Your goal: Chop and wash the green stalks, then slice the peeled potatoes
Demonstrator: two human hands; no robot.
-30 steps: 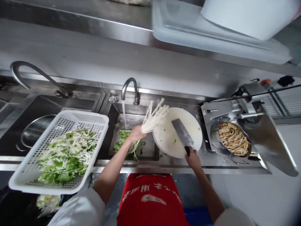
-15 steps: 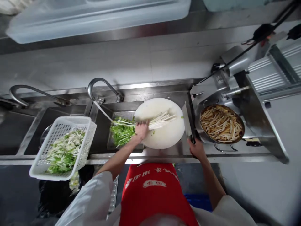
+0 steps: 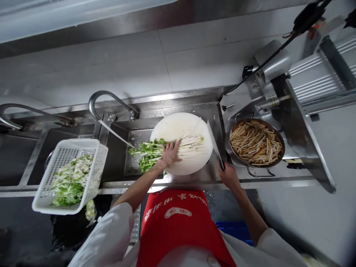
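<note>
My left hand lies flat with its fingers spread on a bunch of celery. The pale stalks point right across the round white cutting board, while the green leaves hang past its left side over the sink. At the board's right edge is a cleaver, its blade pointing away from me. My right hand is wrapped round the cleaver's dark handle. The blade stands apart from the stalks.
A white plastic basket of cut greens sits over the sinks at left. Right of the cleaver stands a metal pot full of brown and pale strips. A curved faucet with a white hose reaches over the sink.
My left hand has gone from gripping the celery to lying spread on it, and the leaves have come closer to the board. The cleaver is now tilted flatter. The view has shifted slightly.
</note>
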